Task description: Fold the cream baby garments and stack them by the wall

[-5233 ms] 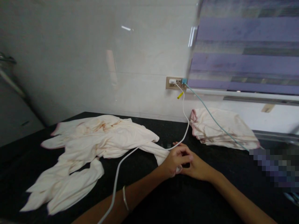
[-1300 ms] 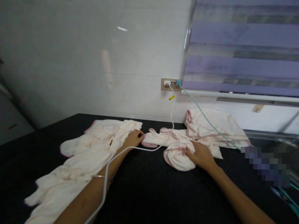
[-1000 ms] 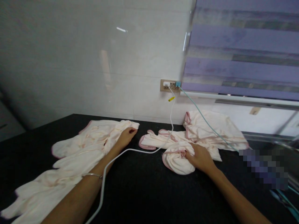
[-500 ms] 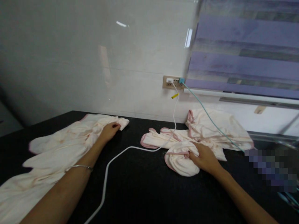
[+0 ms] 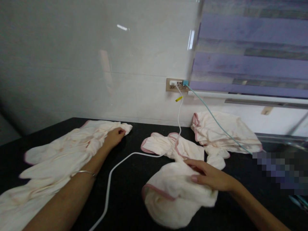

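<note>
Cream garment (image 5: 175, 192), blurred, in the right hand's (image 5: 211, 178) grip; left hand (image 5: 114, 136) clenched on cloth (image 5: 60, 157).

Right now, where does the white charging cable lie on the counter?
In the head view the white cable drops from the wall socket, crosses the small pink-trimmed garment, then curves forward over the black counter between the two arms.
</note>
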Tool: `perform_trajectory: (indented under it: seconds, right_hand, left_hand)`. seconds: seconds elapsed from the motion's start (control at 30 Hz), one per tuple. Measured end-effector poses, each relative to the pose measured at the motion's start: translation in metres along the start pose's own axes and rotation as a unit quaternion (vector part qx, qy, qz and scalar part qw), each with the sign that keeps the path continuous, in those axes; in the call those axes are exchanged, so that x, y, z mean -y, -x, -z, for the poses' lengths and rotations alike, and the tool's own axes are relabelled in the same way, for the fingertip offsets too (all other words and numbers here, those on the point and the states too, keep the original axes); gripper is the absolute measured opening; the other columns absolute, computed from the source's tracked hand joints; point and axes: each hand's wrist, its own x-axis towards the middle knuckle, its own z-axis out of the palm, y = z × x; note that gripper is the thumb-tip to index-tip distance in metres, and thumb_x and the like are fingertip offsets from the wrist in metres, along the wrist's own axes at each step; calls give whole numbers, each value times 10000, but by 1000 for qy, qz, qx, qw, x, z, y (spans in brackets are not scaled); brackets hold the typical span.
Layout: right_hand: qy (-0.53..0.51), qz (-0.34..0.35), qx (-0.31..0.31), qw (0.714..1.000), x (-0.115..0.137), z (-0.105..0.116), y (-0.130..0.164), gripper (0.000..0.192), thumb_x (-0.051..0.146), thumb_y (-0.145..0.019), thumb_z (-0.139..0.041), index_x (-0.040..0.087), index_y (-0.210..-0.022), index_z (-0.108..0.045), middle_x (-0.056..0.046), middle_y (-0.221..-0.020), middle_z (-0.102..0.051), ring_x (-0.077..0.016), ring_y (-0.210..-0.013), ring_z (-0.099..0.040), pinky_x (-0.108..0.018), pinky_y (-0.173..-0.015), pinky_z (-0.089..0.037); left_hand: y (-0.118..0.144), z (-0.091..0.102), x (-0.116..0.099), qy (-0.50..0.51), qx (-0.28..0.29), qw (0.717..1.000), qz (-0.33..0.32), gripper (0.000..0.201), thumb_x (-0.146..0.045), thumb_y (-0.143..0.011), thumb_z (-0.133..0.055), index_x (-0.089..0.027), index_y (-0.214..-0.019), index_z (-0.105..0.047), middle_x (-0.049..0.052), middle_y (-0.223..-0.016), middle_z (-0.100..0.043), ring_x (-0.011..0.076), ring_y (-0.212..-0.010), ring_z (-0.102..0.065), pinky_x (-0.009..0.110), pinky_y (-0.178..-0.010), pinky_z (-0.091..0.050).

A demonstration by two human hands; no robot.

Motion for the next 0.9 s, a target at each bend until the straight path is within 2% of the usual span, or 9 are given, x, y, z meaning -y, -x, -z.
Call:
perform_trajectory:
  seconds: [0.1, 0.17, 0.27, 0.33, 0.4, 0.53, 0.7, 0.83, 0.9]
  right_hand:
    - [-235, 4, 89, 968, 9, -6, 1, 618, 652, -910, -541, 233, -1361, -596, -116, -1248, -689, -239, -961, -712, -299, -646, -559]
    - [-276, -1, 25, 961, 4, -11, -5, 540, 631, -915, -554, 205, -1237, -635, -110, -1125, -711, -203, -808, -712, -246, -524, -494]
    - [-131, -5, -182, 975, -15, -13, -15, 354, 515, -951, -548, 193, -1023, -677, -71, -922, -710, -181, -753, -671, -269, -588, -505]
    - [21, 13, -247, 969, -30, -10, -20, 282, 429, -956, -542, 195, -1000, -694, -74, -934, -711, -202, -844, -665, -332, -745, -542]
    - [135, 41, -226, 964, -41, -6, -22, 254, 364, -951, -540, 189, -1040, -702, -95, -1035, -710, -226, -976, -657, -386, -897, -531]
    - [227, 71, -162, 958, -49, -5, -21, 337, 359, -978, -507, 172, -1206, -670, -140, -1254, -664, -241, -1171, -611, -416, -1039, -482]
    - [342, -14, -181, 922, -56, -14, -19, 523, 444, -969, -523, 177, -1416, -563, -191, -1516, -499, -334, -1413, -439, -533, -1132, -378]
    - [376, -93, -220, 895, -61, -14, -21, 610, 393, -909, -587, 137, -1457, -511, -236, -1486, -496, -366, -1388, -445, -526, -1087, -391]
    - [368, -97, -224, 898, -61, -9, -21, 494, 354, -910, -572, 122, -1345, -584, -220, -1356, -587, -326, -1272, -537, -448, -1022, -430]
  left_hand:
    - [8, 0, -16, -26, -18, 998, -46, 386, -417, -876, -468, -174, -1050, -713, 99, -983, -732, 279, -983, -665, 364, -913, -474]
    - [14, -3, -29, -40, -22, 995, -94, 388, -388, -895, -445, -172, -1078, -711, 124, -1107, -710, 284, -1079, -637, 379, -992, -455]
    - [28, -12, -55, -31, 9, 986, -166, 400, -389, -928, -428, -171, -1115, -707, 138, -1172, -675, 280, -1149, -603, 389, -1051, -438]
    - [41, -17, -77, -7, 48, 977, -208, 420, -429, -952, -429, -170, -1132, -707, 133, -1169, -669, 275, -1149, -606, 396, -1064, -440]
    - [57, -20, -101, 16, 86, 968, -237, 451, -479, -973, -428, -176, -1164, -703, 127, -1192, -666, 276, -1165, -606, 409, -1082, -435]
    - [101, -30, -149, 22, 156, 943, -292, 493, -526, -993, -435, -215, -1317, -639, 130, -1368, -619, 297, -1291, -555, 445, -1141, -396]
    - [173, -58, -201, -76, 168, 913, -364, 552, -440, -974, -501, -243, -1489, -481, 163, -1557, -470, 382, -1455, -401, 550, -1161, -348]
    - [207, -63, -235, -105, 154, 907, -377, 439, -359, -996, -445, -217, -1400, -543, 194, -1464, -543, 381, -1388, -474, 551, -1116, -395]
    - [208, -55, -243, -95, 156, 911, -370, 371, -351, -1004, -417, -188, -1283, -600, 204, -1313, -614, 358, -1227, -583, 515, -1020, -476]
